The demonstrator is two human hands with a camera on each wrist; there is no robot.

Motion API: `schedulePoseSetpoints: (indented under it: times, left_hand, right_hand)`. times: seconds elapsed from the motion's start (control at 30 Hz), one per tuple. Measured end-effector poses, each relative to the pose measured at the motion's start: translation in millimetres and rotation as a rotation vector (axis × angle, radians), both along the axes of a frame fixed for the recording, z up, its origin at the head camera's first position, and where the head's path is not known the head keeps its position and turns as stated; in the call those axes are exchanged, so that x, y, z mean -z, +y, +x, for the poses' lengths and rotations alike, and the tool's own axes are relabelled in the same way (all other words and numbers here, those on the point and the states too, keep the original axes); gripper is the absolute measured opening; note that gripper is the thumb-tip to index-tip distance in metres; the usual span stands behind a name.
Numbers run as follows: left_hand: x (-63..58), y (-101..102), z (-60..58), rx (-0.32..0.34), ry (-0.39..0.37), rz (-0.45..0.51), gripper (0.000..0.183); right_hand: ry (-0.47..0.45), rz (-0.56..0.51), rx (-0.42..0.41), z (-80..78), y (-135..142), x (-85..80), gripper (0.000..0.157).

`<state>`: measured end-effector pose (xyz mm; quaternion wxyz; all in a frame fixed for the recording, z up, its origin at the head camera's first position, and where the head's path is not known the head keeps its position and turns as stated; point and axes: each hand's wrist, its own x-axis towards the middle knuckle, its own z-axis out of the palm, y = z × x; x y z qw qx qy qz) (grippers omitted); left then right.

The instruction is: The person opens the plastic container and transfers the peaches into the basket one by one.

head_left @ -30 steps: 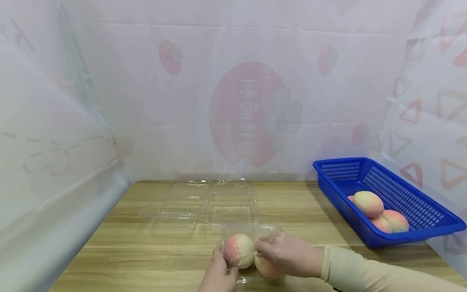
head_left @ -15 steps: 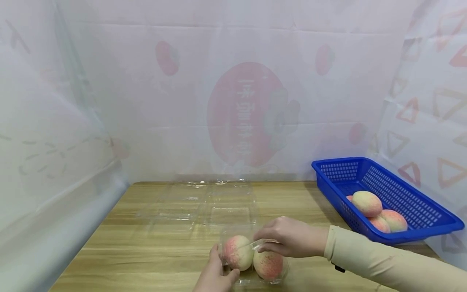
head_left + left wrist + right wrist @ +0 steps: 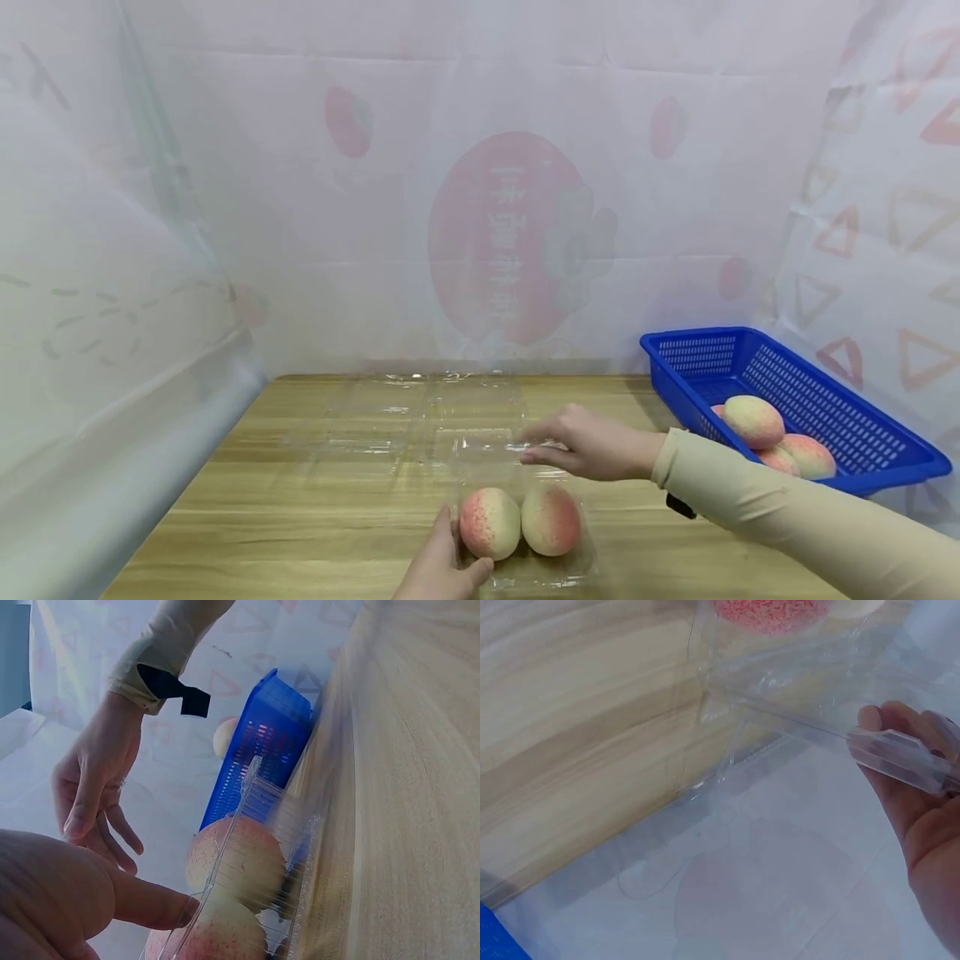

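Two pink-and-cream peaches (image 3: 491, 525) lie side by side in a clear plastic clamshell box (image 3: 537, 575), whose lid is raised at the far side. My left hand (image 3: 442, 562) holds the box's left edge, fingers along its side and thumb at the near corner. In the left wrist view, that thumb (image 3: 154, 902) lies against the clear rim. My right hand (image 3: 581, 442) is at the raised lid (image 3: 487, 447), thumb apart from the loosely extended fingers. The right wrist view shows the lid's clear corner (image 3: 900, 754) across the palm side of this hand; exact contact is hard to see.
Several clear clamshell boxes (image 3: 367, 444) stand farther back on the wooden table (image 3: 247, 517). At the right, a blue perforated basket (image 3: 892, 479) holds several peaches (image 3: 753, 421). Printed white sheets (image 3: 360, 208) wall in the back and both sides.
My right hand has moved up and away from the near side of the box, swinging the lid back and uncovering the peaches. The left hand has stayed at the box's left edge.
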<state>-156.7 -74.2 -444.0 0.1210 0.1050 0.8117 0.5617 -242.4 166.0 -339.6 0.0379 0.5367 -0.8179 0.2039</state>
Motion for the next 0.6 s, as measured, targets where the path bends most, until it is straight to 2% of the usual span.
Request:
schedulePoseSetpoints:
  times: [0.13, 0.3, 0.43, 0.6]
  left_hand:
    - [0.0, -1, 0.2, 0.005, -0.021, 0.018, 0.096]
    - [0.4, -2, 0.8, -0.018, -0.063, 0.099, 0.09]
    - [-0.5, -2, 0.8, -0.036, -0.089, 0.148, 0.078]
    - [-0.8, -1, 0.7, -0.025, -0.111, 0.18, 0.07]
  right_hand:
    - [-0.095, 0.013, 0.068, -10.6, 0, -3.4, 0.028]
    - [-0.136, -0.024, 0.151, -21.5, 2, -7.6, 0.027]
    - [-0.094, -0.055, 0.223, -27.0, 4, -10.3, 0.024]
    - [0.041, -0.061, 0.281, -28.2, 6, -9.9, 0.031]
